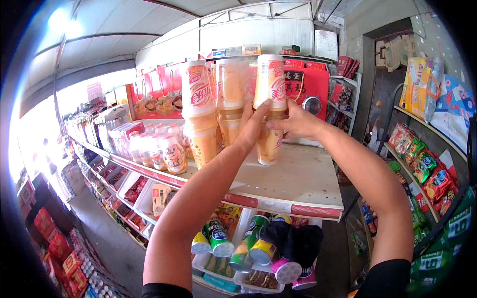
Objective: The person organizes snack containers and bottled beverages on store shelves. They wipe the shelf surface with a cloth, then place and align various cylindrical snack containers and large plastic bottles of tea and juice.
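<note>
Two drink cups stand one on the other: an upper cup with white and red print, and a lower cup on the shelf top. My left hand touches their left side near the joint. My right hand holds them from the right at the same height, thumb across the front. To the left, a similar stack with an upper cup and a lower cup stands near the shelf's middle. Another stacked cup rises behind my left hand. My fingertips on the far side are hidden.
Shrink-wrapped small bottles stand left of the cups on the metal shelf. Red gift boxes line the back. Snack canisters lie in bins below the front edge. A rack with snack bags stands at the right.
</note>
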Demonstrator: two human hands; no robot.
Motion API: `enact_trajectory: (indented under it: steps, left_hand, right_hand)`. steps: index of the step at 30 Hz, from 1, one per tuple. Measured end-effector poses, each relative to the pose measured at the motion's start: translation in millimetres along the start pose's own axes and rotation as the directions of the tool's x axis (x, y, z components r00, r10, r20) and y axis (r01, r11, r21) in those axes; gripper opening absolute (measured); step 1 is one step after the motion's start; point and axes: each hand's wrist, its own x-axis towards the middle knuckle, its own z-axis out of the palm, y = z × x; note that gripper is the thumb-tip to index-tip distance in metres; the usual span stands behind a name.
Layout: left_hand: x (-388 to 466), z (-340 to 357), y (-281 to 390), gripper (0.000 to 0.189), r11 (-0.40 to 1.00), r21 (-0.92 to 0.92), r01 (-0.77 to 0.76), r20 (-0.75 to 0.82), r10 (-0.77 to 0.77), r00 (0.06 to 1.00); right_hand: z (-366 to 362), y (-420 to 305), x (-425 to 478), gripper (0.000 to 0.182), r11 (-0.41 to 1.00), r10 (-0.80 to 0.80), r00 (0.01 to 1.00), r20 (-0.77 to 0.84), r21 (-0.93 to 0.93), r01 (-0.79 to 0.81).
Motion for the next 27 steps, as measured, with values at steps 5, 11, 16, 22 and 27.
enact_trajectory:
  steps: [5,11,16,22,27]
  left_hand:
    - [-0.3,2.4,2.2,0.068,0.998,0.056,-0.004,0.028,0.002,1.000]
    - [-16.3,10.9,9.4,0.059,0.982,0.144,0.120,-0.105,-0.105,0.989]
    - [-47.9,2.0,-10.2,0.043,0.580,0.802,-0.141,0.052,0.167,0.985]
    - [-115.7,-5.2,28.1,0.042,0.389,0.851,-0.352,0.464,-0.243,0.852]
    - [-127.5,-12.2,33.5,0.044,0.334,0.833,-0.441,0.486,-0.063,0.871]
  right_hand:
    - [1.7,-7.0,5.6,0.066,0.997,0.072,0.997,-0.037,-0.013,-0.073]
    - [-10.4,4.8,25.4,0.059,0.979,0.072,0.990,-0.118,-0.182,-0.093]
    - [-15.3,27.7,52.3,0.064,0.979,-0.056,0.975,-0.213,-0.202,0.012]
    - [-7.1,52.9,83.8,0.054,0.988,-0.097,0.960,-0.263,-0.139,0.061]
    - [4.0,16.3,63.1,0.056,0.983,0.080,0.966,-0.244,-0.139,-0.116]
